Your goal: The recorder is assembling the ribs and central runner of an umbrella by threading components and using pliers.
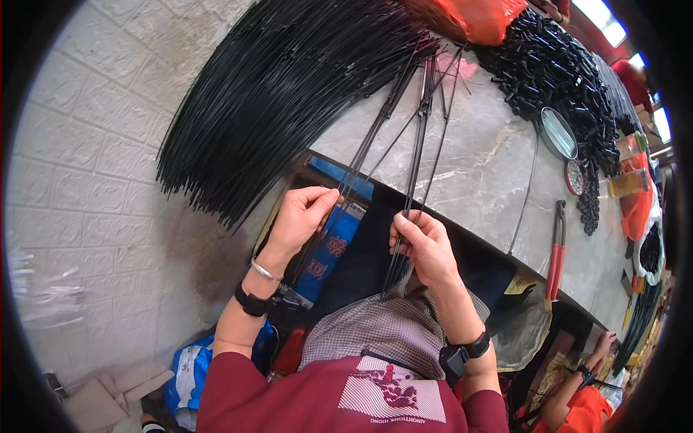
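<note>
My left hand (307,216) pinches thin black rods between thumb and fingertips, near the table's front edge. My right hand (426,242) is closed around a second bunch of thin black rods (416,162). These rods have small joints along them, much like umbrella ribs, and their far parts spread over the grey marbled table (476,166). Their near ends hang below my right hand toward my lap. At the far left, a large sheaf of similar black rods (289,101) lies fanned out, overhanging the table edge.
Small black tubular parts (556,68) are heaped at the far right, beside an orange bag (476,18). A clear oval dish (559,133), a round tin (575,177) and red-handled pliers (556,252) lie nearer. Another person's arm (577,386) is at lower right. A textured wall (94,159) stands left.
</note>
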Action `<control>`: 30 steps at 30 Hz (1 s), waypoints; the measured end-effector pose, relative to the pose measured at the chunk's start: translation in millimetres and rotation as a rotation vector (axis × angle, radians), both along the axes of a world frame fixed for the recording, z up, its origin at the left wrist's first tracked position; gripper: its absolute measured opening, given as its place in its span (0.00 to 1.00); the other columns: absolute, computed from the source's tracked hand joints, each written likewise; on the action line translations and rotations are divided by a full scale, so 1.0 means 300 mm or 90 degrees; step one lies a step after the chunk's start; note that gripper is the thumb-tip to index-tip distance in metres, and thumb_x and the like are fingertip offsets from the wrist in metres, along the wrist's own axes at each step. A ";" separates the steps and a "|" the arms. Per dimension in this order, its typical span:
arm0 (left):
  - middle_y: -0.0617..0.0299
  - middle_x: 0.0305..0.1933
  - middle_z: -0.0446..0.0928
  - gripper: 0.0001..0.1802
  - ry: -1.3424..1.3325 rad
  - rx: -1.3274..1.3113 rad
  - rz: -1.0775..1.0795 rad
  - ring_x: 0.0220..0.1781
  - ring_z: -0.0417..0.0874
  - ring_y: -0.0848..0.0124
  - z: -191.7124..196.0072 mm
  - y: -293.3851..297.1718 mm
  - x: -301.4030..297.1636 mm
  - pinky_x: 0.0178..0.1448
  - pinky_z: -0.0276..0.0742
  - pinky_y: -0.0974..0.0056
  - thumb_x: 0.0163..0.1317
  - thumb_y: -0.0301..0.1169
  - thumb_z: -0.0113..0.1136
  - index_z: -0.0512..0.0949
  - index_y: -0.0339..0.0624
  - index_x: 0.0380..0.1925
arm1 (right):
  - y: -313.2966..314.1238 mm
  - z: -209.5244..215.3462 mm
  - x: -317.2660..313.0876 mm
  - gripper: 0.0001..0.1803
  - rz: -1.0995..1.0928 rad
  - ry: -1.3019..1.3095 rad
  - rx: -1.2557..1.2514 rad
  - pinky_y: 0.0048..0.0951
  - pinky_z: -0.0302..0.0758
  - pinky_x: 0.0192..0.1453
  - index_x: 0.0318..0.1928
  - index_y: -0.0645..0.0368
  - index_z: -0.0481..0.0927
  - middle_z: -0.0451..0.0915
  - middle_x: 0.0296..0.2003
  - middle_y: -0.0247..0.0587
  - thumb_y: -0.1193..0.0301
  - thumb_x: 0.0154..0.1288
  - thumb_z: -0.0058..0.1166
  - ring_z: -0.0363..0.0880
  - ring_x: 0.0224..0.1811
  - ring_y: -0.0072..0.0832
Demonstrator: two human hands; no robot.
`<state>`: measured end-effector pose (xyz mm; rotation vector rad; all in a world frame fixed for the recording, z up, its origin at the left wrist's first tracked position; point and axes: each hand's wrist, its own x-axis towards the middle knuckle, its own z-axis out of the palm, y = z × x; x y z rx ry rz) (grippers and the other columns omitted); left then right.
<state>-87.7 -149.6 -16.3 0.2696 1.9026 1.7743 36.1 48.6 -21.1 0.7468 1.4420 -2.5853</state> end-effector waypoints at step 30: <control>0.59 0.48 0.73 0.17 0.868 -0.804 -0.244 0.55 0.72 0.62 0.278 0.034 -0.117 0.55 0.68 0.58 0.51 0.34 0.64 0.79 0.44 0.42 | -0.071 0.064 -0.090 0.12 0.026 0.075 -0.336 0.44 0.82 0.51 0.52 0.63 0.69 0.78 0.38 0.43 0.69 0.74 0.43 0.81 0.43 0.37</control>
